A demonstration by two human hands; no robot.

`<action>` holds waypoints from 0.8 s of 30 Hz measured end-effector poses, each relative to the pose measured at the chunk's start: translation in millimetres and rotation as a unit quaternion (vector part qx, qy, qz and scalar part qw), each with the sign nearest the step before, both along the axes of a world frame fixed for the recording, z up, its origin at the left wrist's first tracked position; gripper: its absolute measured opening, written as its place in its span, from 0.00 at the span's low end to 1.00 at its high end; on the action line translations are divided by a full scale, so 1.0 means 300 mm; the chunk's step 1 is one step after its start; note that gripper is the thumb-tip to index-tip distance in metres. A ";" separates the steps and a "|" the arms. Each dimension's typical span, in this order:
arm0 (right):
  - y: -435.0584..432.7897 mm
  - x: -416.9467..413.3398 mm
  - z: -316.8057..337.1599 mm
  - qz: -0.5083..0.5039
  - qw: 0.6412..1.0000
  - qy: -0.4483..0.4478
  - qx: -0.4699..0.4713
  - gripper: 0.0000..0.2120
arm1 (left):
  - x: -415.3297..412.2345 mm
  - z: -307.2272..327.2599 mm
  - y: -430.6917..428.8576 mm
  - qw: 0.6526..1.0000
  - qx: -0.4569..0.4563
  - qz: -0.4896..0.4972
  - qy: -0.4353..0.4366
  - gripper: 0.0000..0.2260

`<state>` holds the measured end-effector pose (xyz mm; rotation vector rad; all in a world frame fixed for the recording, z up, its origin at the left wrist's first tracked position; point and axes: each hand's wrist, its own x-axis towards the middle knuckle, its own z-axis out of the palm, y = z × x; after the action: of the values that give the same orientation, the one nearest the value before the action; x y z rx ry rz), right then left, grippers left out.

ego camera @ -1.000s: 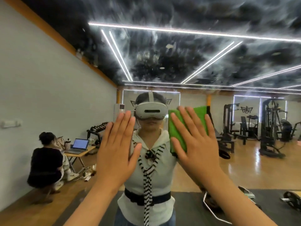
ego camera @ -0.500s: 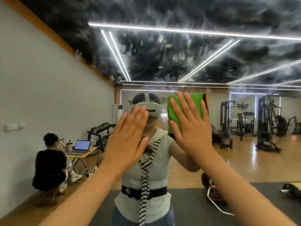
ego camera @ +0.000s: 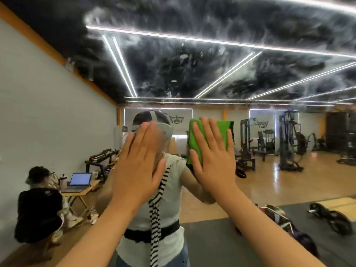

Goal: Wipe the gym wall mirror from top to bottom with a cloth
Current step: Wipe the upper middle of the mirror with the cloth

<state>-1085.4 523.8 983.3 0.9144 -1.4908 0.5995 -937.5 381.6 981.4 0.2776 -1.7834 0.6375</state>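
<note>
Both arms have risen slightly on the mirror (ego camera: 269, 74). The right hand (ego camera: 213, 162), fingers straight, presses the green cloth (ego camera: 223, 130); the left hand (ego camera: 138, 166) is flat and empty. The downward wiping seems not yet begun.

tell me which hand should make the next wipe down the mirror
Right. The right hand presses the green cloth flat on the mirror with straight fingers, ready to sweep down. The left hand is open beside it with no cloth.

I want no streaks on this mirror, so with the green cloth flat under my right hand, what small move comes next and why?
Probably slide the right hand and green cloth upward: they press the mirror at head height, and top-to-bottom wiping should start higher.
</note>
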 end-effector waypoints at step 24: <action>0.143 -0.157 0.104 0.005 0.998 -0.043 -0.045 0.26 | -0.006 -0.009 0.002 1.000 -0.002 0.003 0.006 0.31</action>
<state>-1132.4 566.9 1014.4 0.8364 -1.5241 0.7163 -939.4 382.2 978.7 0.2844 -1.7704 0.6421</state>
